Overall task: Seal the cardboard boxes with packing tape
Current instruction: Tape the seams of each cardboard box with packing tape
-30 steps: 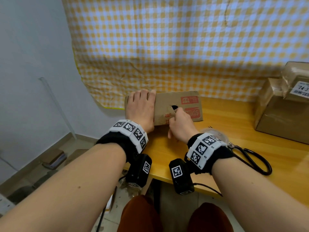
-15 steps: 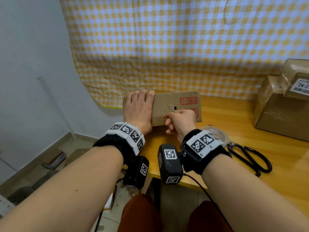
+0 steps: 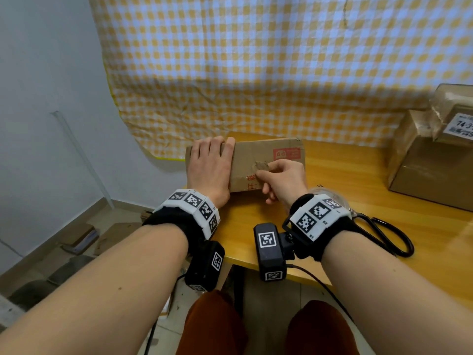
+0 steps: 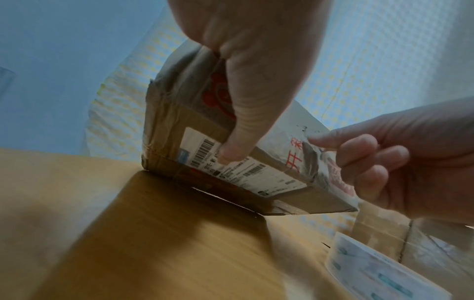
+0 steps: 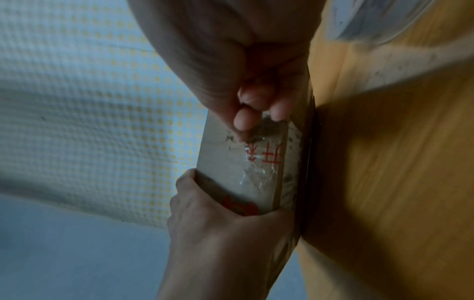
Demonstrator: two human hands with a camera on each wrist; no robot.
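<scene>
On the wooden table (image 3: 345, 190), just ahead of both hands: a flat cardboard box (image 3: 258, 160), long side running left to right. Gripped at its left end by the left hand (image 3: 208, 170), thumb on the label side. Touched mid-top by the right hand (image 3: 284, 180), fingers curled, fingertip at a torn patch. Hard to tell whether anything is pinched. Tape roll (image 4: 379, 272) mostly hidden behind the right wrist.

Black-handled scissors (image 3: 386, 235) lie on the wooden table (image 3: 345, 180), near its front edge. A yellow-and-white checked cloth (image 3: 256, 67) hangs behind the table, its left edge against a pale wall (image 3: 46, 98). Flat cardboard scraps (image 3: 76, 235) lie on the floor at lower left.
</scene>
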